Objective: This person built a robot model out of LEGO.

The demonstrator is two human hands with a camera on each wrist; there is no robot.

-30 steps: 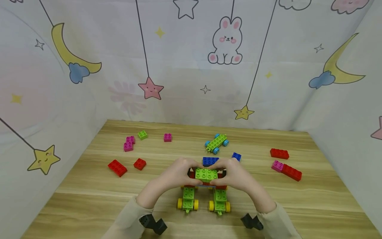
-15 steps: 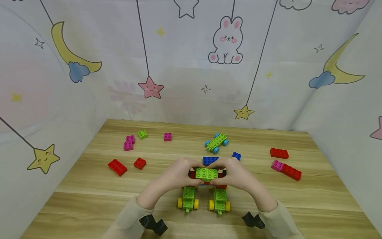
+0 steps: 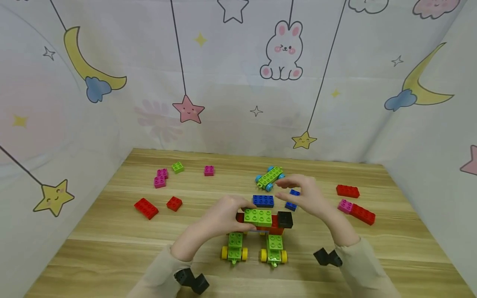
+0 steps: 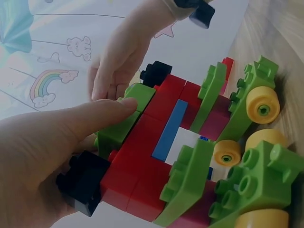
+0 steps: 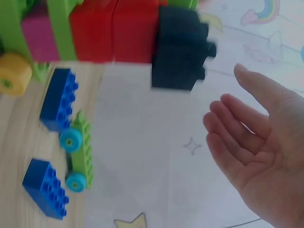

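A toy block build stands at the front middle of the table. It rests on two green wheeled bases (image 3: 235, 245) with yellow wheels; red bricks (image 4: 137, 161) span them. On top sit light green bricks (image 3: 258, 217) between two black bricks, the right black brick (image 3: 285, 219) plain to see and the left one mostly covered by a hand in the head view. My left hand (image 3: 225, 215) grips the light green bricks, thumb on the near side, fingers behind. Beyond the build, to the right, my right hand (image 3: 303, 196) holds nothing, its fingers loosely curved.
Close behind the build lie a blue brick (image 3: 263, 201), another blue brick (image 3: 291, 206) and a green base with blue wheels (image 3: 270, 178). Red bricks (image 3: 146, 208) and pink bricks (image 3: 160, 181) lie left; more red bricks (image 3: 363, 214) lie right. A printed curtain (image 3: 238, 91) rises behind.
My right hand has let go of the build and moved up and to the right, uncovering the right black brick. My left hand has stayed in place.
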